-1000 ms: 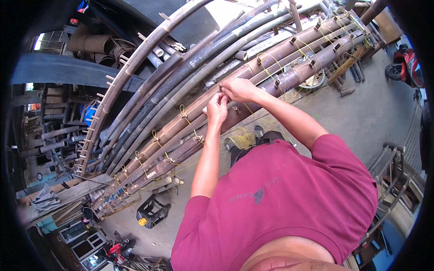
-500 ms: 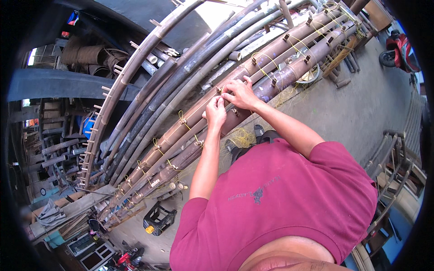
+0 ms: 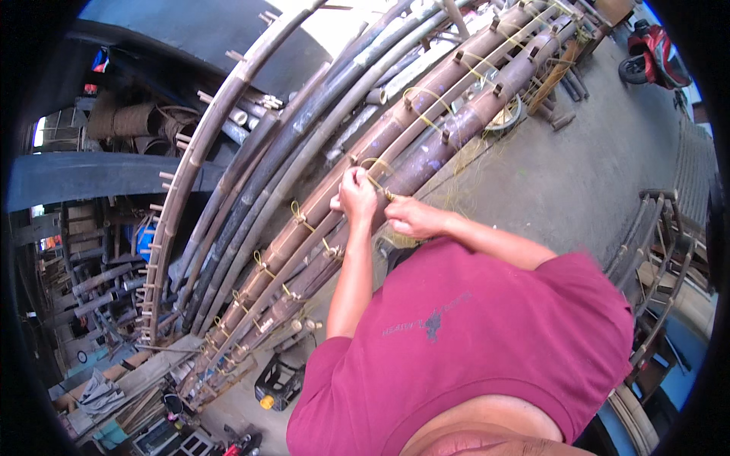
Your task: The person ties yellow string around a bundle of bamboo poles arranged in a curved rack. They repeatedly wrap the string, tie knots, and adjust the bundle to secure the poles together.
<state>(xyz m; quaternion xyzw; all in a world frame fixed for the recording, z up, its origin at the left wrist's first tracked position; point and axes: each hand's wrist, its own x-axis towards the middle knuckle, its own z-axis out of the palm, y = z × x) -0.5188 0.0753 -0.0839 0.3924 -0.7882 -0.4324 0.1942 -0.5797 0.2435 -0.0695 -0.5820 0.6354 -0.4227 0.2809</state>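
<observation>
Two long brown bamboo poles run side by side from lower left to upper right, with short wooden pegs standing along them. My left hand [image 3: 357, 196] is closed over the far pole [image 3: 293, 232], its fingers pinched on a thin yellow cord [image 3: 374, 181]. Lower and to the right, my right hand [image 3: 414, 216] is a fist beside the near pole [image 3: 418, 163], closed on the same cord, which stretches between the hands. A small loop of cord stands up by my left fingers. The exact grip inside each hand is hidden. Yellow ties [image 3: 300, 216] wrap other pegs.
Beyond the poles lie more dark bamboo lengths [image 3: 262, 171] and a curved pegged pole [image 3: 199, 144]. A black plastic stool [image 3: 280, 382] stands at lower left. A red motorcycle [image 3: 655, 59] is parked at upper right, above a bamboo frame [image 3: 660, 251].
My right hand has come away from my left hand, moving down and toward my body, drawing the yellow cord out between them. My left hand stays near the same peg. The whole view has shifted slightly.
</observation>
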